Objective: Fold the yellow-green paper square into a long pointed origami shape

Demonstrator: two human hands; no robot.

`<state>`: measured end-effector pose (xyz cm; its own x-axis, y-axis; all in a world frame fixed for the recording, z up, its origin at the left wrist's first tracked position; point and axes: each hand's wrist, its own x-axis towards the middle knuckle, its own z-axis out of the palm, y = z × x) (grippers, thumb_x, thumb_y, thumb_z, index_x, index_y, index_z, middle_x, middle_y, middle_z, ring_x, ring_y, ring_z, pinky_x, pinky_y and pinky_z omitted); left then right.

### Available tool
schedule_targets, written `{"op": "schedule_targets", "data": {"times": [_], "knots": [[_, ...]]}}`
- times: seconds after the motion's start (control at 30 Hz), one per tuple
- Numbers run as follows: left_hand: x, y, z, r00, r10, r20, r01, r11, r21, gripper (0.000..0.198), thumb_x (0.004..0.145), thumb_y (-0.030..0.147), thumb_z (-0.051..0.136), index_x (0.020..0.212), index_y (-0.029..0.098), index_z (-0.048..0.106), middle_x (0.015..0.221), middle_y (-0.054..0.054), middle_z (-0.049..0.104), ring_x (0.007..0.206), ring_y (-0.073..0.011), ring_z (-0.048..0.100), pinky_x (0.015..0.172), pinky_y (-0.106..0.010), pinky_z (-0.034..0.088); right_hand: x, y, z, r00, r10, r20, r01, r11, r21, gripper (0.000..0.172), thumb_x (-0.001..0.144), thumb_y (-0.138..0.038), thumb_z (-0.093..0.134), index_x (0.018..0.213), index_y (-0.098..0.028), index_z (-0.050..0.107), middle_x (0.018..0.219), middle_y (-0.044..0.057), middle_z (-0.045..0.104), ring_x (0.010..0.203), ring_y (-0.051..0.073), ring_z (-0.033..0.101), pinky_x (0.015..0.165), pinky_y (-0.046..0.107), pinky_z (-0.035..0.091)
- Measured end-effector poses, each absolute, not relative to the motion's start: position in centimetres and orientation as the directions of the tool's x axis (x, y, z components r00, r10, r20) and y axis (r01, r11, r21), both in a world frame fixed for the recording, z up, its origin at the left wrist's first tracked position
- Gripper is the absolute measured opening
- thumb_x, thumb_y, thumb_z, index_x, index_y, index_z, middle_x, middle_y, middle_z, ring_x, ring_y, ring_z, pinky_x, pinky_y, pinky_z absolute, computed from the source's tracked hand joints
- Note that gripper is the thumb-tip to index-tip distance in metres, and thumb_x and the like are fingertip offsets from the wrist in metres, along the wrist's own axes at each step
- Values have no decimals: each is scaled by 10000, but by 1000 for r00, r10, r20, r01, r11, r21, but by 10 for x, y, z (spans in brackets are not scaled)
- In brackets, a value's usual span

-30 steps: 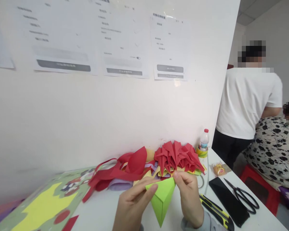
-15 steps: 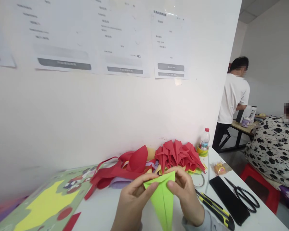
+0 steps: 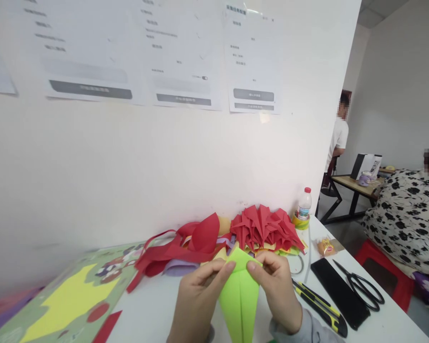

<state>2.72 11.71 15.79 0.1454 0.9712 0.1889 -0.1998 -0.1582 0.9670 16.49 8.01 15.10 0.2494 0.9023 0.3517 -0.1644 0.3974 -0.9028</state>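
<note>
Between my hands is a folded lime-green sheet of paper (image 3: 239, 300), kite-shaped with a crease or seam down its middle. My left hand (image 3: 200, 297) pinches its upper left edge between thumb and fingers. My right hand (image 3: 277, 288) pinches the upper right edge, the thumb pressing on the front. A small pointed part of the paper stands up above both thumbs. Behind the hands lie folded red paper pieces (image 3: 264, 228) in a fanned pile. Left of that pile are loose curled red paper strips (image 3: 200, 238).
To the right are a yellow-black utility knife (image 3: 321, 307), a black flat case (image 3: 339, 293), scissors (image 3: 362, 288), a wrapped snack (image 3: 325, 247) and a bottle (image 3: 304, 205) standing in a tape roll. A green patterned board (image 3: 75, 295) bears yellow paper at left. Two people are beyond the wall's edge.
The green paper's top point, earlier folded down level with the thumbs, now stands up above them. The person in the white shirt has moved farther away, partly behind the wall.
</note>
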Motion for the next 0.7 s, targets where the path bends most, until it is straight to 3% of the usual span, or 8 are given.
{"op": "schedule_targets", "data": {"times": [0.07,0.17,0.3,0.53,0.7], "knots": [[30,115,161,206,960,188,-247,-135,960,339,539,379,845,767,161,722,772,-52,719,747,-223,661,600,-232,543,165,80,151,283,893,351,-133,399,-907,347,748,-425,681,575,-174,516,531,-52,411,521,92,333,497,229,276],[34,111,164,241,948,206,-330,-119,936,576,513,273,869,1046,209,660,1022,-59,716,954,-254,666,709,-241,568,166,81,151,329,878,347,-114,402,-909,358,759,-424,656,564,-183,476,540,-53,399,534,98,335,513,234,293],[36,108,163,248,938,240,-352,-144,925,781,559,263,854,1262,222,516,951,-27,705,886,-208,683,736,-230,569,167,81,152,362,862,356,-99,415,-904,375,766,-418,643,552,-190,436,541,-57,380,541,99,325,522,233,300],[34,111,162,212,958,193,-296,-125,947,859,564,341,840,1306,168,444,979,-72,709,958,-271,676,780,-299,583,170,83,150,333,858,390,-56,431,-900,388,816,-436,600,546,-184,482,538,-41,416,540,107,371,528,240,308],[37,115,156,79,948,309,-213,-287,934,761,613,345,792,1280,180,465,1073,-79,663,988,-257,661,830,-323,576,168,84,148,369,861,349,-60,397,-916,378,811,-498,605,620,-174,571,525,-37,450,505,109,411,493,235,319]]}}
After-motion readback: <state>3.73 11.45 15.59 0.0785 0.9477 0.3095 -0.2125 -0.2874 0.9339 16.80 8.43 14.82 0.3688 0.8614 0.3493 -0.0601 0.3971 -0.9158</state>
